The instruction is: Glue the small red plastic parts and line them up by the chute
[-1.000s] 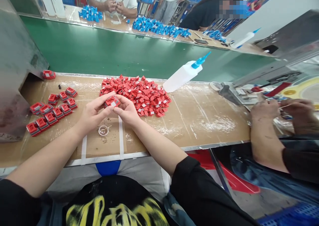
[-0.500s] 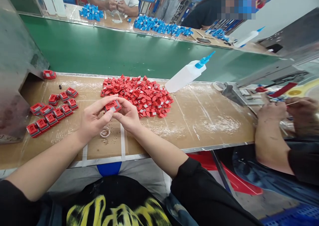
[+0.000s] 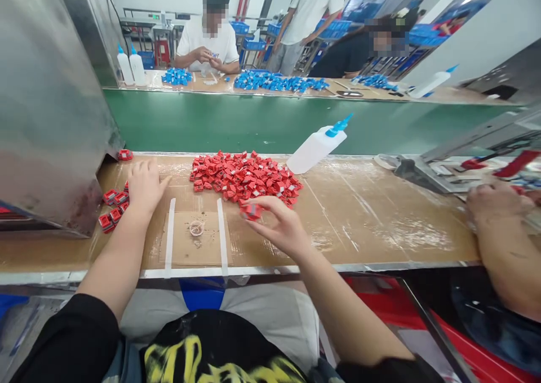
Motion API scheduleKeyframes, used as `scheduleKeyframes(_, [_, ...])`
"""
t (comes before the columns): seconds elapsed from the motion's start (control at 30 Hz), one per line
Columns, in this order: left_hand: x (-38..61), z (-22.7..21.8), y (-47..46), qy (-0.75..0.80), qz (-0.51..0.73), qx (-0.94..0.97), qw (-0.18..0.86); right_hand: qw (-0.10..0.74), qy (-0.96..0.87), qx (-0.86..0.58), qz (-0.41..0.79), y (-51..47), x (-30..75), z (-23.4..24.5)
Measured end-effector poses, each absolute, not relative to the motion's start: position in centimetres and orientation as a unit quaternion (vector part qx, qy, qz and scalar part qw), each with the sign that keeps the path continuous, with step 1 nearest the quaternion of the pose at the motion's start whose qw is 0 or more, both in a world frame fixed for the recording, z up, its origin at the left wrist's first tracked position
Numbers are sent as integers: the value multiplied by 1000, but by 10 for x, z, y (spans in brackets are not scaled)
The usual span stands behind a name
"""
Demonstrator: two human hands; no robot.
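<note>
My left hand (image 3: 146,186) is palm down over the red-and-grey toy car bodies (image 3: 112,217) at the left, its fingers stretched and thumb apart. It hides several of them; nothing shows in its grip. Between the thumb and fingers of my right hand (image 3: 281,225) is a small red plastic part (image 3: 252,211), blurred, just in front of a heap of similar red parts (image 3: 245,174). In the cardboard patch (image 3: 181,248) between my hands stands a small round dish (image 3: 196,228).
A white bottle with a blue nozzle (image 3: 316,149) leans behind the heap. A metal housing (image 3: 54,107) borders the bench at left. Co-worker's hands (image 3: 499,205) work at right. Beyond the green belt (image 3: 211,118), people sit by blue parts (image 3: 279,81).
My hands, earlier together around one red part, have separated. My left went out over the car bodies; my right moved to the heap's front with a red part. The view has tilted up.
</note>
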State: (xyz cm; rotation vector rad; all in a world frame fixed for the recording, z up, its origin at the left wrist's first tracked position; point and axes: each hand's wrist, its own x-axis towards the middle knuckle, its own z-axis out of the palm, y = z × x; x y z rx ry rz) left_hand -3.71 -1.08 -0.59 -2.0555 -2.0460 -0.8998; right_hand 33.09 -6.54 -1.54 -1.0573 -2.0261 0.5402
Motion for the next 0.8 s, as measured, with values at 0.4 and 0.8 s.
scheduleKeyframes(0.4, [-34,-11,-3,-650,-344,-675,-60,390,-604,-683,-129,-18,467,-37])
scheduleKeyframes(0.8, [14,-35,-8,-416,-456,-606,-502,151,-951,-183,200,-17,243,-4])
